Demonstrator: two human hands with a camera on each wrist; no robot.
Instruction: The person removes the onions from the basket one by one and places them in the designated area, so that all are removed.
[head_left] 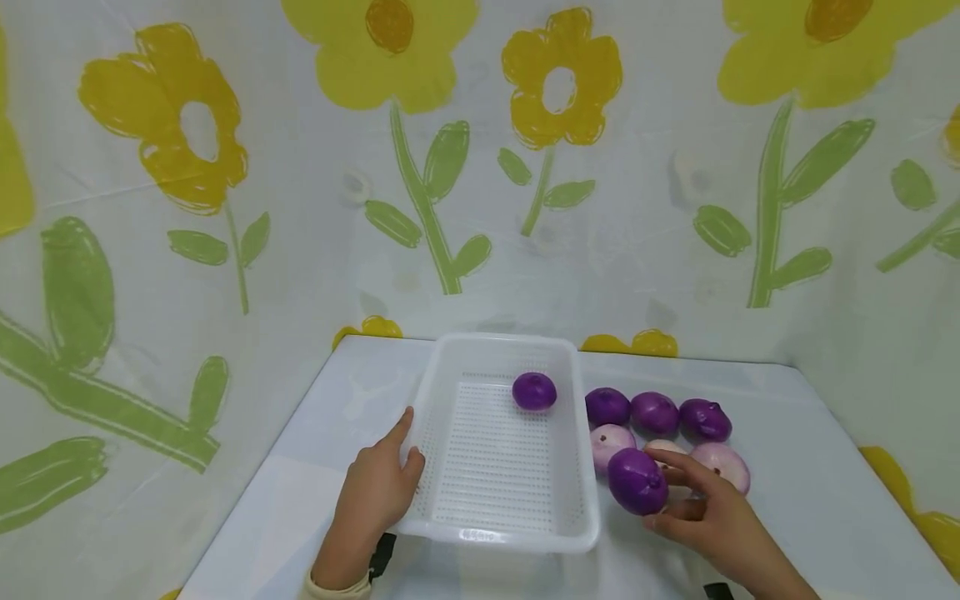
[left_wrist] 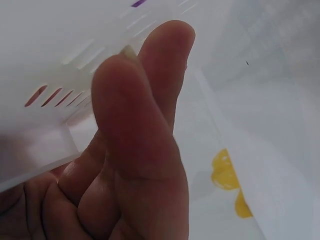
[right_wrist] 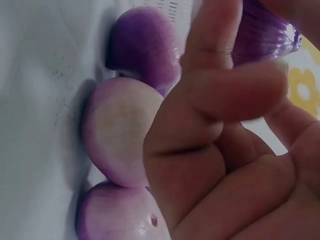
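Observation:
A white slotted plastic basket (head_left: pixel 487 537) stands on the table, with one purple onion (head_left: pixel 534 392) inside near its far right corner. At the basket's left side, my left hand (head_left: pixel 378 483) holds the wall; the left wrist view shows thumb and fingers about the basket's edge (left_wrist: pixel 40 45). Just right of the basket, my right hand (head_left: pixel 712 521) pinches another purple onion (head_left: pixel 637 482) between thumb and fingertips. In the right wrist view the held onion (right_wrist: pixel 265 35) is partly hidden by the fingers.
Beyond the right hand lies a back row of dark purple onions (head_left: pixel 655 414). Paler, pinkish-white onions (head_left: pixel 722 467) lie in front, one mostly covered by the hand. Flower-printed cloth (head_left: pixel 480 317) hangs around the table's back and sides.

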